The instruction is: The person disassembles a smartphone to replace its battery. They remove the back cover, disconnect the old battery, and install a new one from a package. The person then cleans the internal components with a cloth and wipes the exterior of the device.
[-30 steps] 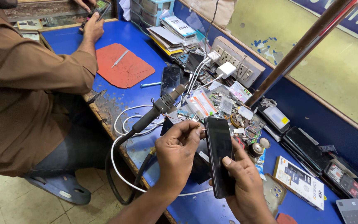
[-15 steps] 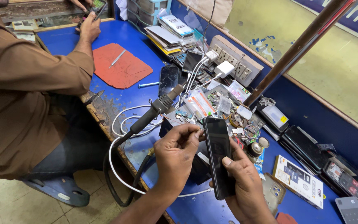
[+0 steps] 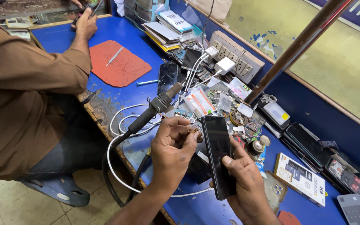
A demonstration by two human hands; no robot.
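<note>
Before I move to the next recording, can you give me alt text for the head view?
The right hand holds a black smartphone upright over a cluttered blue workbench, while the left hand pinches a small part beside it. A soldering iron lies just left, and a person in a brown shirt sits at the bench.

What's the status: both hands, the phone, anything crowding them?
Right hand grips black phone upright. Left hand pinches small part beside it. Soldering iron and white cable close by.
</note>
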